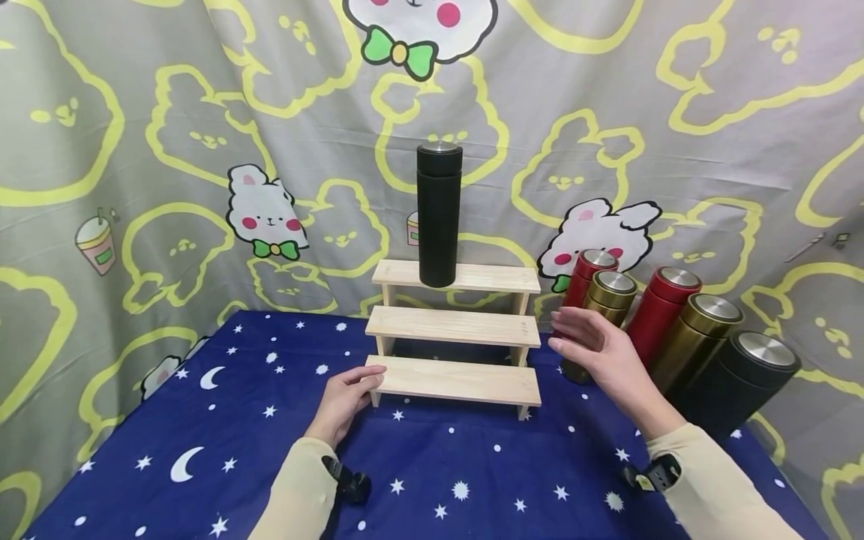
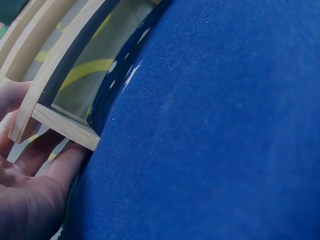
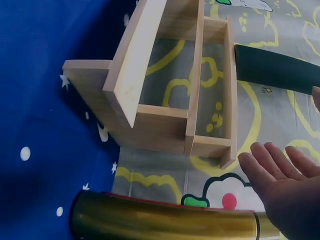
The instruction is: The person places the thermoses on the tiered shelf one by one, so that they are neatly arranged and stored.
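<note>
A three-step wooden rack [image 1: 454, 326] stands on the blue starry tablecloth [image 1: 270, 450]. One black flask [image 1: 439, 216] stands upright on its top step. My left hand [image 1: 346, 397] rests on the cloth with its fingers touching the left end of the lowest step [image 2: 55, 125]. Just right of the rack, my right hand [image 1: 594, 346] hovers with straight fingers, holding nothing. It is in front of a gold flask [image 1: 603, 315] and a red flask [image 1: 586, 277]. The right wrist view shows the rack [image 3: 170, 90], the gold flask [image 3: 165, 220] and the black flask [image 3: 277, 74].
More flasks stand at the right: a red one [image 1: 661, 311], a gold one [image 1: 695, 341] and a black one [image 1: 742, 382]. A cartoon-print curtain [image 1: 202, 150] hangs close behind the table. The cloth's right edge runs just past the flasks.
</note>
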Available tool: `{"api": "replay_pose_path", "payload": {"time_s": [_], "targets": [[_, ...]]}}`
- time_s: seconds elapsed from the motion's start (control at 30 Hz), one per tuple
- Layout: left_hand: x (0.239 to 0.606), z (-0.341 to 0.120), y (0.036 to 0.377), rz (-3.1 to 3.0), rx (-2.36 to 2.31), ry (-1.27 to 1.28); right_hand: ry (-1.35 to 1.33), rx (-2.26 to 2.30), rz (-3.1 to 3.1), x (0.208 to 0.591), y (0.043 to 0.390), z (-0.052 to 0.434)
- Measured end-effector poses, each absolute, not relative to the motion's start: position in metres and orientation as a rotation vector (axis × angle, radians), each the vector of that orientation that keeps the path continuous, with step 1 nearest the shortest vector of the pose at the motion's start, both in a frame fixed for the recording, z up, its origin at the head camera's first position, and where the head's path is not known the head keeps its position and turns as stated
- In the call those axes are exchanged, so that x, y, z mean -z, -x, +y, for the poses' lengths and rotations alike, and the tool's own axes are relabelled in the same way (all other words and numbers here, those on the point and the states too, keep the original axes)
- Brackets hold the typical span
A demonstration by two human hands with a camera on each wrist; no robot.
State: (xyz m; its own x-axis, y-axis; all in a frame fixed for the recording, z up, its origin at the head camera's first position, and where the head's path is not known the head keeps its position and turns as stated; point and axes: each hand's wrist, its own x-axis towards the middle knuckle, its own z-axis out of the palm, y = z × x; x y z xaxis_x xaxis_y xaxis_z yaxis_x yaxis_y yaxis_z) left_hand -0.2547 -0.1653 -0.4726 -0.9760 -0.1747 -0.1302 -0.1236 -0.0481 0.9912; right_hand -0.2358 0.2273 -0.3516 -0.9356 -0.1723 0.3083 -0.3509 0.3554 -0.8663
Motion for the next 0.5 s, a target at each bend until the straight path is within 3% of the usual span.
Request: {"api": "replay_pose_path", "payload": {"time_s": [0.5], "targets": [[0.473, -0.165, 0.255, -2.128, 2.229, -0.333, -0.417, -1.571, -2.418, 0.363, 0.206, 0.249]]}}
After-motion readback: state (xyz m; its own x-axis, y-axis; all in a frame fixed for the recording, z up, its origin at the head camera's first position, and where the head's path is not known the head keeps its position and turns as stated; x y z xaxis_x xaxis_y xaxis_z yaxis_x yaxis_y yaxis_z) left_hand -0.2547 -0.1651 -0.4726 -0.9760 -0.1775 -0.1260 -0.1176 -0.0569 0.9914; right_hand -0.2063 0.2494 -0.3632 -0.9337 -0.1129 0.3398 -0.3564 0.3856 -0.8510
